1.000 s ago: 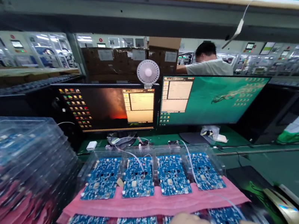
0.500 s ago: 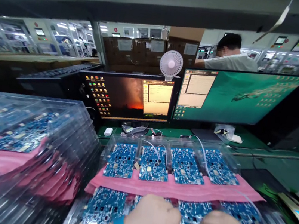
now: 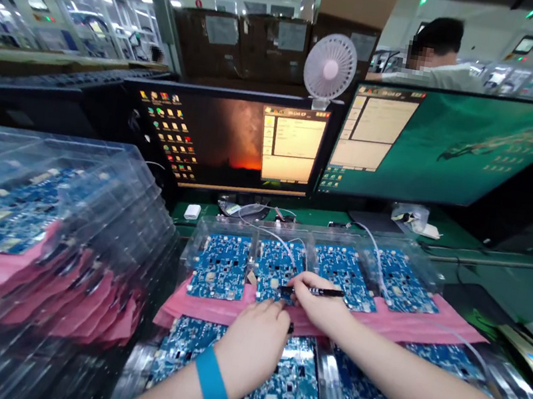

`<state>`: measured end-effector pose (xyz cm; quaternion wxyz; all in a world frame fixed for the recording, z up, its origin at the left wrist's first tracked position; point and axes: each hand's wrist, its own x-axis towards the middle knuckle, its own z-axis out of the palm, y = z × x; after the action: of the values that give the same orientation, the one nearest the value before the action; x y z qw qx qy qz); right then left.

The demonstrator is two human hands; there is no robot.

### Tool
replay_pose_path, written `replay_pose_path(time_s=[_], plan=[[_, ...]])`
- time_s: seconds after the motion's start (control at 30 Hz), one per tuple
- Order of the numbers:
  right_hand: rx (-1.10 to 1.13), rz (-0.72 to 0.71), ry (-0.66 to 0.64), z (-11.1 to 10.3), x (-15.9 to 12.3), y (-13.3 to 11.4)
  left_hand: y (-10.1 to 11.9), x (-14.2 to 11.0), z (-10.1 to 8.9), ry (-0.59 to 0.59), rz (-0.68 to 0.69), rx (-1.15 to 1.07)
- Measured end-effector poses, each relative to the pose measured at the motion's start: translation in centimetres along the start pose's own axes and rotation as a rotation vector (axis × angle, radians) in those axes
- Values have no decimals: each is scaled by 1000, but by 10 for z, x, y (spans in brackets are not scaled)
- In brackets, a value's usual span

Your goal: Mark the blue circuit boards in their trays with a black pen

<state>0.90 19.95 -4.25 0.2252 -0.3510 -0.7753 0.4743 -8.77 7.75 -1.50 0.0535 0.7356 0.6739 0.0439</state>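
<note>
My right hand (image 3: pixel 310 291) grips a black marker pen (image 3: pixel 331 293), its tip down at a blue circuit board (image 3: pixel 271 261) in the back row of a clear plastic tray (image 3: pixel 193 242). Below it, my left hand (image 3: pixel 257 336) is closed, with a blue band (image 3: pixel 213 385) round the wrist. From its fingers pokes a small black cap (image 3: pixel 291 329). That hand is over a pink sheet (image 3: pixel 218 310) lying across the tray, between the back boards and a front board (image 3: pixel 284 391).
To the left rises a stack of clear trays (image 3: pixel 139 233) with boards and pink sheets. Behind stand two monitors (image 3: pixel 234 147) (image 3: pixel 405 154), a small fan (image 3: pixel 330 68) and cartons (image 3: pixel 274 52). Thin white cables (image 3: pixel 377 264) run over the boards. Beyond the monitors is a person (image 3: pixel 436 54).
My hands have come apart. The right one has moved up to the back board with the bare marker; the left one, holding the cap, has shifted slightly left and up. The camera view has tilted down.
</note>
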Motion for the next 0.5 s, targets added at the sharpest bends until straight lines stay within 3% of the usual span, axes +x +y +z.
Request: replay_pose_path(time_s=[0.23,0.37,0.5], plan=[[-36,4,-18,3,3,2,-1,1,1,-34,-3,-26],[-59,-25,39,-9,-2,-10,-1,1,0,-28,-8,-57],[223,120,53,-35,-23,-31,-4,1,-6,37,-34,-206]])
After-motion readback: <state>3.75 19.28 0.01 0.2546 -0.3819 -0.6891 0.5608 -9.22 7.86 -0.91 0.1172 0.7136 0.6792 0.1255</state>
